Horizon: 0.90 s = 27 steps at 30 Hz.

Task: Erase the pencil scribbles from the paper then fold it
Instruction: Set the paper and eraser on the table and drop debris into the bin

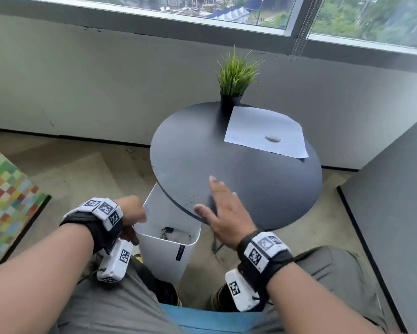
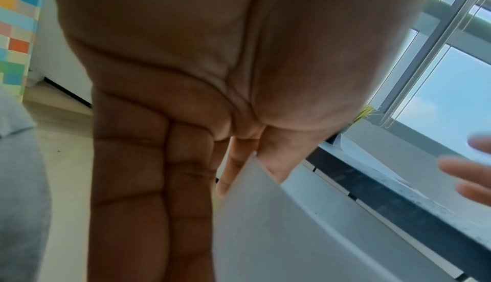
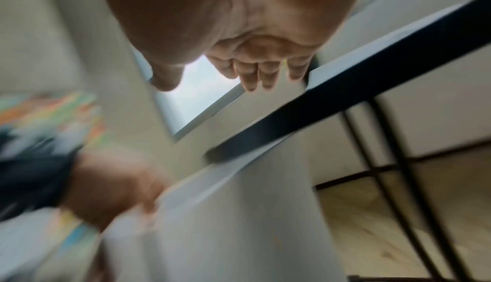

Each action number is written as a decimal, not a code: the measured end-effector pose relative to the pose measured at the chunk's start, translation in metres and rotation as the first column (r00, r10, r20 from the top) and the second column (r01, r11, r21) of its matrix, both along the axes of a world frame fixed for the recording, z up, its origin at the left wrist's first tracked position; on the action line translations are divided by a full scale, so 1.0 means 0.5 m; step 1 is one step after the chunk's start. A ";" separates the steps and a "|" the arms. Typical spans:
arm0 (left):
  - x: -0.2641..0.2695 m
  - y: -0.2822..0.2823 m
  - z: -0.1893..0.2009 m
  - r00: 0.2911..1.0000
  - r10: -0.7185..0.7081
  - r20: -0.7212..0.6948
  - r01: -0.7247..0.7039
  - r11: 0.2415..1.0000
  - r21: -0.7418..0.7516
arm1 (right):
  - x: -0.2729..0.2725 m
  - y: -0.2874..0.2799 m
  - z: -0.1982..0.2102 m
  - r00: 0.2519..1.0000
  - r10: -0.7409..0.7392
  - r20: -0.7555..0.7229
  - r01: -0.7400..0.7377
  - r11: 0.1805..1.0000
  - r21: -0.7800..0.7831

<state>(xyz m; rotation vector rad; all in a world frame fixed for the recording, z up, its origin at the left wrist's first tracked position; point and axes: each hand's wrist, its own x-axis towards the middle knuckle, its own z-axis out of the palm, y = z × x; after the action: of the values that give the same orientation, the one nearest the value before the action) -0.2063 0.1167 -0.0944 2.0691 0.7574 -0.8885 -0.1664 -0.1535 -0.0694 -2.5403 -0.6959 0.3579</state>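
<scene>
The paper (image 1: pixel 266 131) is 1 white sheet lying flat and unfolded on the far right part of the round black bench (image 1: pixel 263 189), turned at a slant to the bench edge. Its far left corner lies just beside the black pot of the plant (image 1: pixel 230 102). The eraser (image 1: pixel 272 138), small, grey and oval, rests on the sheet right of its middle.
</scene>
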 end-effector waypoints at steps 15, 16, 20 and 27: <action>0.001 0.037 0.004 0.997 0.065 0.029 -0.061 0.990 -0.127 | 0.018 0.008 -0.007 0.996 -0.019 0.084 0.015 0.999 0.039; 0.003 0.037 0.004 0.998 0.063 0.027 -0.059 0.990 -0.132 | 0.048 -0.017 -0.004 0.974 -0.209 0.088 0.217 0.972 -0.093; 0.019 0.041 0.000 0.999 0.029 0.024 -0.025 0.990 -0.142 | -0.002 0.017 -0.036 0.973 -0.213 0.086 0.230 0.879 -0.419; 0.035 0.053 -0.004 1.000 -0.008 0.018 0.010 0.988 -0.155 | -0.036 0.076 -0.033 0.968 0.130 0.216 -0.129 0.991 -0.020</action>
<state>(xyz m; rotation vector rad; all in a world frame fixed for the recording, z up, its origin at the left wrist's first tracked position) -0.1887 0.1432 -0.0964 1.9419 0.6491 -0.9044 -0.1847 -0.1156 -0.0857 -2.5698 -0.9474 0.1250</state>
